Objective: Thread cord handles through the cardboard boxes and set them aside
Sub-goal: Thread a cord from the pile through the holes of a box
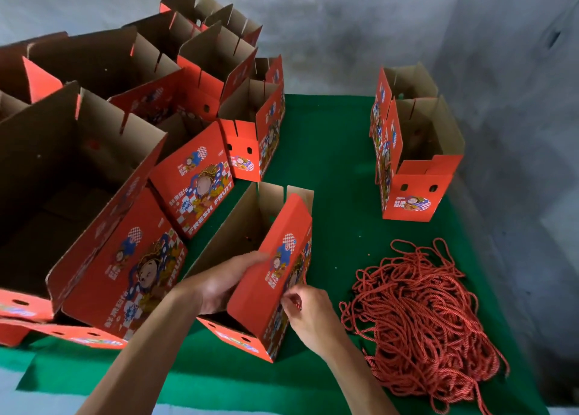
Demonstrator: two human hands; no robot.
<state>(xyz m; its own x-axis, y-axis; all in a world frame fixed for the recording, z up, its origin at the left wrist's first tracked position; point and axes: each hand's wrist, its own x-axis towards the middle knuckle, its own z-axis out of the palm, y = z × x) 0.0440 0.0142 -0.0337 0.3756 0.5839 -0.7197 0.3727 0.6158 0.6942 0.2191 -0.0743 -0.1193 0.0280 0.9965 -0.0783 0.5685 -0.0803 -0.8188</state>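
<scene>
Hands working on an open red box (275, 277) standing on the green cloth (329, 151).

The left hand (224, 281) is gripping the box's top flap, fingers curled over its edge; the right hand (308, 308) is pinching a red cord end (297, 303) against the printed side. The box's interior is looking bare. The cord pile (423, 317) is lying just right; two boxes (413, 151) are standing apart behind.

Open red printed box (275, 277) upright on green cloth; red cord heap (423, 320) near.
</scene>
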